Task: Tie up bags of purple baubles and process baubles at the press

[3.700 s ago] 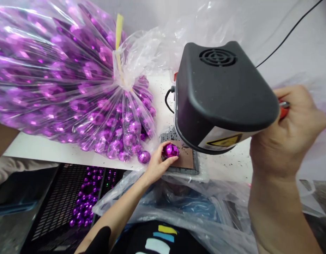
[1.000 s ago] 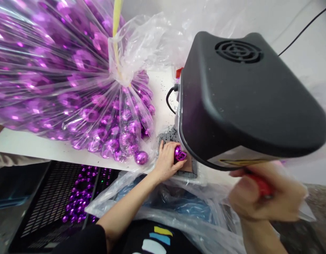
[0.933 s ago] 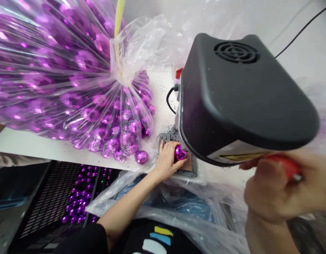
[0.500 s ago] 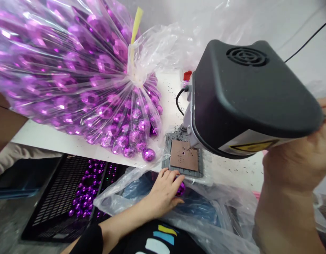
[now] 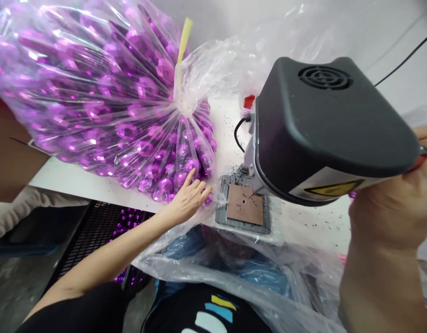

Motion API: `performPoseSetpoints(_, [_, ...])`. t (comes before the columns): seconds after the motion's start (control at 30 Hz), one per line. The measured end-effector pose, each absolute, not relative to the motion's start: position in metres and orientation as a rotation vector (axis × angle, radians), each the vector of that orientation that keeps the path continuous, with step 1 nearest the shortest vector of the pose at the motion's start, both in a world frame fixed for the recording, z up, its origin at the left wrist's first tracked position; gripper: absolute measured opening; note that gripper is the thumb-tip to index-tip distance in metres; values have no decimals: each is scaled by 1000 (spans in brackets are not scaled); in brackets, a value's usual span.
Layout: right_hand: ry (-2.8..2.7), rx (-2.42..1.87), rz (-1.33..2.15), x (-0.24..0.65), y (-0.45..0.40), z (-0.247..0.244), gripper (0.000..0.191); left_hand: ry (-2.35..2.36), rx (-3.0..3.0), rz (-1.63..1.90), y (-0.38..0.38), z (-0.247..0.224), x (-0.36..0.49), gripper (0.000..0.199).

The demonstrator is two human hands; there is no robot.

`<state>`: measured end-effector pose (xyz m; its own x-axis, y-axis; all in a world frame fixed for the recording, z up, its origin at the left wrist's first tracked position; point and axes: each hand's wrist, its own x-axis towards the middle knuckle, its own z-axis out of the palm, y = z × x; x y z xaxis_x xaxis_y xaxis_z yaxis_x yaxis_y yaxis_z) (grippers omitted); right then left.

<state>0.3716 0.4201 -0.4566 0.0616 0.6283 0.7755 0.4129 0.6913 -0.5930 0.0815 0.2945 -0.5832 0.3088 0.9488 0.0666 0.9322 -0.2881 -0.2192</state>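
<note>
I judge the step in hand to be the reach for a ball: my left hand (image 5: 188,201) is over the purple faceted balls (image 5: 165,184) at the mouth of the clear bag (image 5: 184,104), its grip loosely spread, nothing visibly pinched; contact beneath my fingers I can't make out. My right hand (image 5: 393,203) is wrapped round the red handle (image 5: 419,162) beside the black machine housing (image 5: 331,120), part of that grip hidden from me. As I see it, the next move calls for my left fingertips to settle round one ball and close lightly, because smooth facets could slip, while my right stays steady. Counting up: one machine housing, one tied bag with one yellow strip (image 5: 184,41), one brown plate (image 5: 250,215) with one small hole, bare of any ball, lying on one grey base (image 5: 220,217) on the white surface (image 5: 78,180). I see one black crate (image 5: 90,236) below, holding more purple balls. The balls, in bag and crate alike, are too many and too overlapped to count.
</note>
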Motion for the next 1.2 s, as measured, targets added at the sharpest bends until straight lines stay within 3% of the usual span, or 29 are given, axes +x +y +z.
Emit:
performPoseSetpoints(0.23, [-1550,-831,168,379,432,-466,24,-1889,-2437,-111,263,-593,102,66])
performPoseSetpoints(0.4, [-1556,-820,161,379,433,-466,22,-2139,-2462,-266,278,-573,102,41])
performPoseSetpoints(0.57, [-1555,-777,202,370,435,-456,23,-2081,-2367,123,312,-583,107,42])
performPoseSetpoints(0.67, [-1560,-846,223,368,435,-451,21,-2088,-2336,97,318,-583,108,33])
performPoseSetpoints(0.8, [-1566,-881,243,367,433,-450,25,-2174,-2271,-551,303,-554,106,45])
performPoseSetpoints(0.93, [-1575,-856,231,367,434,-451,27,-2399,-2230,-1667,281,-531,115,49])
performPoseSetpoints(1.03, [-1569,-846,226,366,434,-452,26,-2604,-2198,-2385,274,-543,132,56])
performPoseSetpoints(1.1, [-1570,-871,214,366,434,-451,25,-2653,-2118,-2663,276,-558,145,64])
performPoseSetpoints(1.2, [-1561,-887,187,366,433,-451,23,-2699,-1981,-2785,283,-577,162,68])
